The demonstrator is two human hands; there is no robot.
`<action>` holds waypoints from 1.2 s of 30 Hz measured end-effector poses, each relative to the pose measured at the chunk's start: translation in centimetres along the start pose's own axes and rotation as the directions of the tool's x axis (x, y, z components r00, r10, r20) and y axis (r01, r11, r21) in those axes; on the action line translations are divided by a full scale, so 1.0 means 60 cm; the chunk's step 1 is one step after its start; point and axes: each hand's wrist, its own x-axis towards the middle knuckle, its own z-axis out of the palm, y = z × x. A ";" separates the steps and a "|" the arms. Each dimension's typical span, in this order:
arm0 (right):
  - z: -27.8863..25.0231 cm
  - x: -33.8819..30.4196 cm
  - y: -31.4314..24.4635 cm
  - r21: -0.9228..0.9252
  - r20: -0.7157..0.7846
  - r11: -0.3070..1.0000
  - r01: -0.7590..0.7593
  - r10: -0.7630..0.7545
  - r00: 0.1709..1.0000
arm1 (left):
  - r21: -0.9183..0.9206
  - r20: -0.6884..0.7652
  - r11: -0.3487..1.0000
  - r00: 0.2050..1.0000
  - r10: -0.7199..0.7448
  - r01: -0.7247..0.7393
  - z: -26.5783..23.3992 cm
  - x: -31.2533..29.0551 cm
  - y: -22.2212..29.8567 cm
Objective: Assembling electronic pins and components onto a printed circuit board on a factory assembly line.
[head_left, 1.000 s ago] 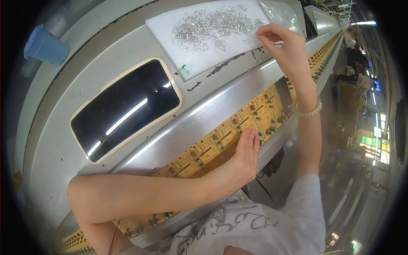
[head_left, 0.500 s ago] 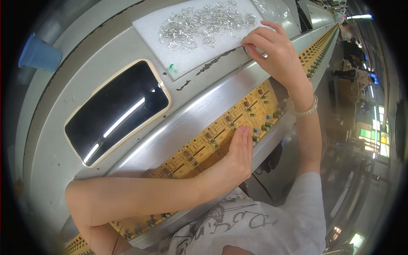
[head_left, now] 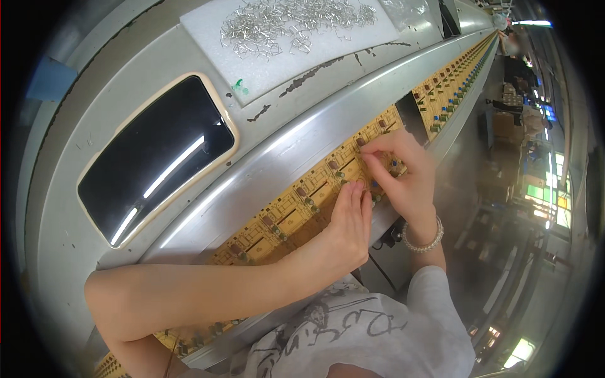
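Observation:
A long row of yellow circuit boards [head_left: 287, 222] lies in a metal rail and carries small brown, green and blue parts. Over the boards, my right hand [head_left: 406, 173] has thumb and forefinger pinched together; whatever is between the tips is too small to make out. A beaded bracelet [head_left: 423, 238] circles that wrist. My left hand [head_left: 350, 223] is just beside it, its fingers straight and side by side, tips at the board surface. Its palm side is hidden. A white foam sheet [head_left: 271, 79] beyond the rail bears a heap of small bent metal wires [head_left: 283, 28].
A phone with a cream edge [head_left: 157, 160] lies on the grey bench at the left. Behind it stands a blue cup [head_left: 50, 80]. The shiny metal rail [head_left: 252, 164] runs between bench and boards. More boards [head_left: 450, 94] stretch away at the upper right.
My right hand has come from the front edge of the foam sheet down over the boards, close to my left hand. My left hand has barely moved; the view has shifted a little.

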 end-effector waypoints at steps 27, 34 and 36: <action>0.029 0.001 -0.030 -0.438 -0.087 0.895 -0.080 0.046 0.995 | -0.179 -0.075 0.980 0.992 -0.106 0.091 0.073 0.052 0.079; 0.030 0.002 -0.036 -0.431 -0.134 0.891 -0.144 0.095 0.986 | -0.235 -0.157 0.947 0.953 -0.261 0.220 0.111 0.078 0.129; 0.020 -0.002 -0.031 -0.466 -0.112 0.877 -0.119 0.075 0.991 | -0.288 0.058 0.956 0.997 -0.049 0.064 0.060 0.069 0.086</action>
